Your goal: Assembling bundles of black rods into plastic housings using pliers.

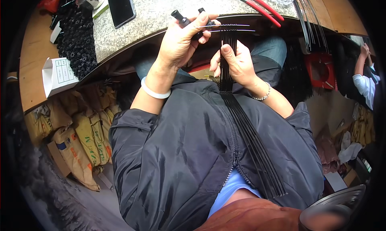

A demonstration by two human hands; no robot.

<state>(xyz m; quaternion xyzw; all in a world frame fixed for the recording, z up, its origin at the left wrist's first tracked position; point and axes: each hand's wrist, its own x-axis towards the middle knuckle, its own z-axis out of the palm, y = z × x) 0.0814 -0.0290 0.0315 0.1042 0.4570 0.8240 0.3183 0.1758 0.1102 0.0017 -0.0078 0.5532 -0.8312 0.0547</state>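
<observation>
My left hand (175, 47) is closed around small black cylindrical parts, one of them a stepped black cylinder (179, 17) sticking up past the thumb. Two thin metal rods (246, 30) reach rightward from these fingers and cross the top of a row of black strands (226, 39). Below them, my right hand (240, 66) grips the strands between thumb and fingers. The strands run down over my dark jacket (173, 150) as a flat band, their lower ends fanned slightly. How the rods and strands join is too small to make out.
On the speckled worktop (161, 6) lie a phone (121, 8) and red-handled pliers (261, 6). Black openwork pieces (76, 42) and a white box (59, 76) are at left, more metal rods (309, 22) at right. Sacks (76, 154) stand below left. Another person's arm (362, 68) shows far right.
</observation>
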